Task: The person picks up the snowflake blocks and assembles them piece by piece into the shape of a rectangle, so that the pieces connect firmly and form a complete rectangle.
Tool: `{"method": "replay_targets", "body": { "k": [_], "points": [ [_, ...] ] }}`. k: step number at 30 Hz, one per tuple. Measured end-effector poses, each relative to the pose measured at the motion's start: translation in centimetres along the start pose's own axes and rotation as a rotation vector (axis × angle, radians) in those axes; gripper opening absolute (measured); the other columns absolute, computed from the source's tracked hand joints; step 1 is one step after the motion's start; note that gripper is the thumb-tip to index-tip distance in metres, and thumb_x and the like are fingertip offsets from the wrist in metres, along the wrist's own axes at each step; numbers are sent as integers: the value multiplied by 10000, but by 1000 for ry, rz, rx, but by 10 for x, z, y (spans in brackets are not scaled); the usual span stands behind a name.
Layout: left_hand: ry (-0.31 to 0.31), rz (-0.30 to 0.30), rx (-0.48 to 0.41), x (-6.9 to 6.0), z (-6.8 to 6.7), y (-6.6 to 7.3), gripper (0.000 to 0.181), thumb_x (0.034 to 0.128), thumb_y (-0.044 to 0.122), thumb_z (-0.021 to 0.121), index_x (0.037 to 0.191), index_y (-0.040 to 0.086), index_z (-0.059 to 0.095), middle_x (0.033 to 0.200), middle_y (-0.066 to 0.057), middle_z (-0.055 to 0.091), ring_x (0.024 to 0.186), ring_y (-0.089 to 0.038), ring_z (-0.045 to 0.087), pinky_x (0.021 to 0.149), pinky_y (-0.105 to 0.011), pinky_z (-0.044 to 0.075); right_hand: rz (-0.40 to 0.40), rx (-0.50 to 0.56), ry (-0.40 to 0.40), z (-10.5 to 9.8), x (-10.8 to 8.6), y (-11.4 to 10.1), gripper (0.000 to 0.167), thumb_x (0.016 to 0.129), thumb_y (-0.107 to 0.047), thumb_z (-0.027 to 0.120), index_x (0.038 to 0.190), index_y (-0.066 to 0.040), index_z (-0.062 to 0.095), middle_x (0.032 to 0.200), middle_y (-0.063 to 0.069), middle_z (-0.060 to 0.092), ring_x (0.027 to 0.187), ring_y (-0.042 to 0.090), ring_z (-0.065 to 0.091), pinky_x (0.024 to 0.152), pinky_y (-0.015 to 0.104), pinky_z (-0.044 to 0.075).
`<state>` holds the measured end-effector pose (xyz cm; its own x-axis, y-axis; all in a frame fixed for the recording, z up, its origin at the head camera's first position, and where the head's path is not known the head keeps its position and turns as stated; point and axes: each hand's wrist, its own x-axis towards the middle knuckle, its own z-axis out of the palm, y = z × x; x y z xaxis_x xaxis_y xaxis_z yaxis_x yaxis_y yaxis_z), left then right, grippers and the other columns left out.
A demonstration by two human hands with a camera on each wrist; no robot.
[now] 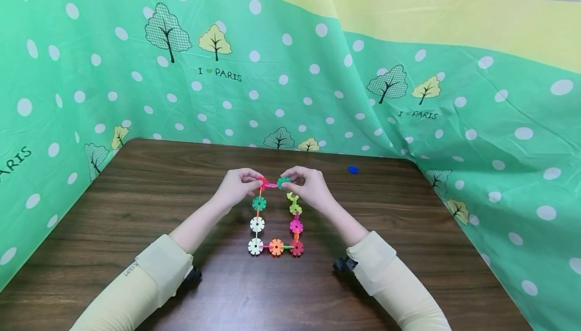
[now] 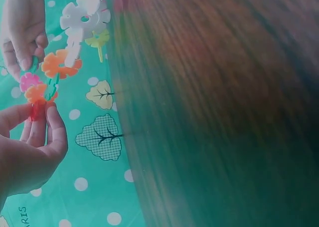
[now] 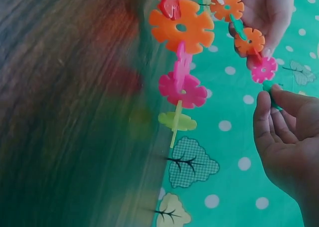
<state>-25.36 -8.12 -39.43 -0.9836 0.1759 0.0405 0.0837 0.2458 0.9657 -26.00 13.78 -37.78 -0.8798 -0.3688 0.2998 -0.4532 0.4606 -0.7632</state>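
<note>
A chain of notched, flower-shaped plastic snowflake discs hangs in a near-rectangle in front of me. My left hand [image 1: 233,188] pinches a red disc [image 1: 263,183] at its upper left corner; in the left wrist view thumb and fingertips meet on that red disc [image 2: 37,110]. With thumb and fingers my right hand [image 1: 313,187] holds a green disc [image 1: 283,182]. Edge-on between them runs a pink disc [image 1: 271,185], joined to the green one [image 3: 272,94]. White discs [image 1: 256,224] are on the left side, an orange disc [image 1: 276,247] at the bottom, yellow-green discs [image 1: 296,209] under my right hand.
A lone blue disc [image 1: 353,169] lies near the back of the brown wooden table [image 1: 386,210]. Behind the table hangs a green polka-dot cloth [image 1: 281,63]. Dark wrist cameras [image 1: 345,265] sit under both sleeves.
</note>
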Motion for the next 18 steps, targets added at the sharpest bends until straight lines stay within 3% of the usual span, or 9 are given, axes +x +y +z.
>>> {"method": "replay_targets", "body": {
  "k": [4,9,13,18],
  "points": [
    [0,9,-14,0,1,0,167,874,91,664,1013,-2,671,913,-131,708,860,-292,661,686,-304,553,19,41,-1,3,1,0,198,803,-103,742,972,-22,678,814,147,693,679,315,679,603,398,561],
    [12,12,-33,0,1,-1,168,862,92,680,999,-6,674,880,-123,710,773,-211,659,675,-311,554,64,92,-15,7,0,-1,191,808,-19,719,972,47,646,829,209,682,702,356,679,635,468,554],
    [23,15,-45,0,2,-2,175,851,94,694,991,-10,679,873,-128,712,724,-151,649,677,-324,556,100,159,-31,10,-1,-2,190,807,2,711,965,71,630,832,232,681,700,352,685,654,504,545],
    [50,10,-38,-1,3,-1,172,840,97,708,977,-5,689,883,-138,718,732,-172,671,693,-329,561,110,184,-13,13,-3,-2,175,799,-41,727,937,32,647,797,179,694,646,276,692,634,469,553]
  ]
}}
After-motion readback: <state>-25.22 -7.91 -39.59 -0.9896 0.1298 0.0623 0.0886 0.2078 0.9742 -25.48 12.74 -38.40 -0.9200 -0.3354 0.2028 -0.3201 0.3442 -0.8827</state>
